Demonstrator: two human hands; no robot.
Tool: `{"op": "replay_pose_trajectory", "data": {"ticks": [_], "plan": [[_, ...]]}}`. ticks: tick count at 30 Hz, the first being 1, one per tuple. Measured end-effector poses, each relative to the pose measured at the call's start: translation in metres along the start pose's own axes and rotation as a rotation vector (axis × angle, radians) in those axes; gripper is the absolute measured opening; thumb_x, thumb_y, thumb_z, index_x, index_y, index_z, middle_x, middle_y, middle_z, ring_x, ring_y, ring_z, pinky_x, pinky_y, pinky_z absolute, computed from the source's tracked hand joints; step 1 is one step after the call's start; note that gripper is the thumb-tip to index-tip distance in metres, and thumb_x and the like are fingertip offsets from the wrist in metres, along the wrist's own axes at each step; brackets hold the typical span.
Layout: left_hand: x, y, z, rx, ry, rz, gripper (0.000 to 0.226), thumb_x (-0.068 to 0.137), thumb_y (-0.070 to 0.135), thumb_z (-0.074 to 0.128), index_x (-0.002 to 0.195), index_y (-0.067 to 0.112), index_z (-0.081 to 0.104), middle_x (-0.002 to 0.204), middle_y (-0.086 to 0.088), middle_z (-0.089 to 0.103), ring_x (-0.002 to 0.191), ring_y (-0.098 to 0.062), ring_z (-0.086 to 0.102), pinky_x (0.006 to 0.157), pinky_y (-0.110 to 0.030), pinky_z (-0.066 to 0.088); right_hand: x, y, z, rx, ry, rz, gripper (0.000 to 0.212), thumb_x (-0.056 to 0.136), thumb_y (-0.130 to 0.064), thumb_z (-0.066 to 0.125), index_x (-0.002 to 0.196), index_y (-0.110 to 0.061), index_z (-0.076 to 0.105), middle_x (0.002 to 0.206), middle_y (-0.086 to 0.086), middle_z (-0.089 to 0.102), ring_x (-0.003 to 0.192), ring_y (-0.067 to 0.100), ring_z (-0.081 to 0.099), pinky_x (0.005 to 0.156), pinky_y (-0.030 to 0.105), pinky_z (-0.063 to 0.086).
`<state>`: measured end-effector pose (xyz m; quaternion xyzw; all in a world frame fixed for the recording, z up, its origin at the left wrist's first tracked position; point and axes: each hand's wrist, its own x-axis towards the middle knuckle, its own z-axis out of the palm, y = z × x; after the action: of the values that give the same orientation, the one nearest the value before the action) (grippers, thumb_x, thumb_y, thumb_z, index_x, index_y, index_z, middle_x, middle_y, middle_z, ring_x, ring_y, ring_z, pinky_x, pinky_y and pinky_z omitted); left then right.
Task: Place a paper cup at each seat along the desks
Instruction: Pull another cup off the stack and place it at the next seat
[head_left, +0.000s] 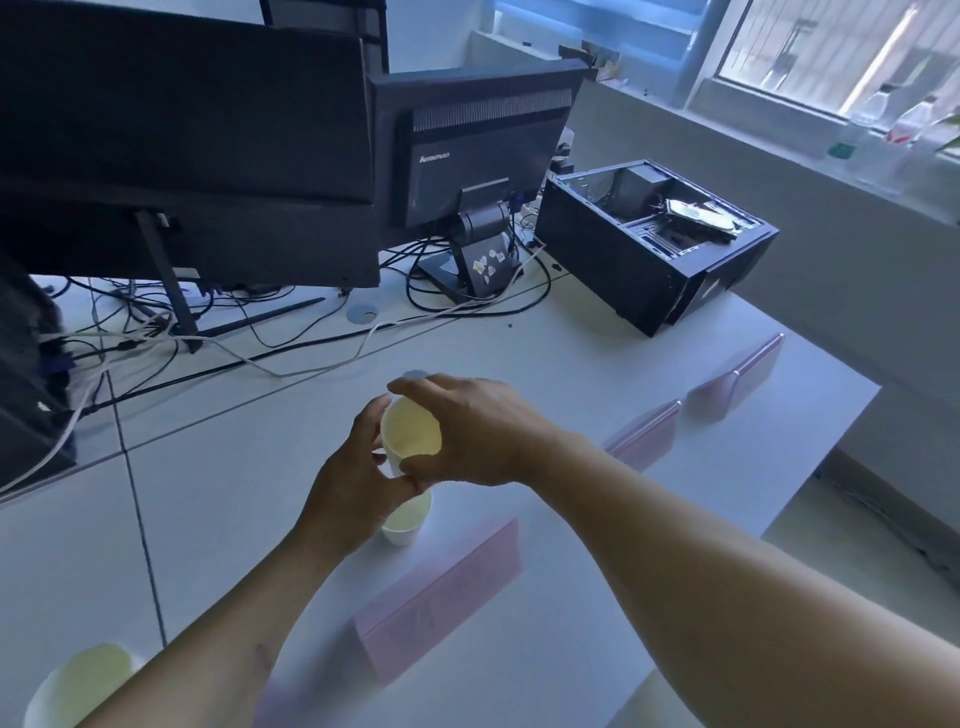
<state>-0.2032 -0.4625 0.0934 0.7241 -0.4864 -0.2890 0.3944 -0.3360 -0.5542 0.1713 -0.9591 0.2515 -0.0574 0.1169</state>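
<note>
Nearest, a placed cup (78, 686) sat low left; both hands, left hand (348, 483) and right hand (467, 431), closed their grip around the cup stack (410, 431) above another cup (408, 522) (nested tight?) on the counter (571, 364). Two might lift together, or tip.

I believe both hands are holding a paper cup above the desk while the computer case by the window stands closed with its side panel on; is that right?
Not quite: in the head view the computer case lies open, its inside exposed. The rest holds: the left hand and right hand both grip a paper cup above the desk.
</note>
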Motion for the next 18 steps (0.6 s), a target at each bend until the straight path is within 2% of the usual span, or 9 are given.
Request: {"op": "replay_pose_trajectory", "data": {"ticks": [5,9,13,18], "plan": [[0.022,0.027,0.038,-0.033,0.018,-0.034,0.090,0.062,0.042,0.082,0.136,0.033,0.030,0.133,-0.001,0.055,0.108,-0.023,0.058,0.087,-0.038,0.050,-0.015,0.051,-0.034,0.044,0.083,0.018,0.080,0.075,-0.052,0.070,0.142,-0.028,0.033,0.131,0.001,0.057,0.099,0.028,0.060,0.069,0.030,0.043],[0.037,0.038,0.061,-0.042,0.010,-0.046,0.090,0.063,0.043,0.080,0.136,0.035,0.030,0.133,0.002,0.055,0.110,-0.024,0.057,0.088,-0.039,0.049,-0.021,0.093,-0.067,0.129,0.150,0.060,0.082,0.073,-0.051,0.071,0.142,-0.029,0.033,0.131,-0.003,0.058,0.103,0.023,0.059,0.081,0.036,0.050],[0.050,0.046,0.077,-0.041,0.017,-0.050,0.092,0.062,0.048,0.080,0.136,0.036,0.028,0.137,0.007,0.050,0.113,-0.023,0.056,0.091,-0.040,0.048,-0.023,0.145,-0.091,0.168,0.215,0.100,0.082,0.070,-0.051,0.072,0.140,-0.028,0.036,0.126,-0.003,0.061,0.103,0.020,0.059,0.086,0.038,0.049],[0.065,0.060,0.098,-0.075,0.032,-0.077,0.091,0.063,0.044,0.080,0.137,0.035,0.027,0.130,0.007,0.049,0.111,-0.019,0.054,0.085,-0.033,0.043,-0.029,0.209,-0.087,0.072,0.162,0.216,0.087,0.069,-0.054,0.073,0.141,-0.031,0.031,0.129,-0.001,0.059,0.106,0.025,0.058,0.088,0.040,0.048]]}}
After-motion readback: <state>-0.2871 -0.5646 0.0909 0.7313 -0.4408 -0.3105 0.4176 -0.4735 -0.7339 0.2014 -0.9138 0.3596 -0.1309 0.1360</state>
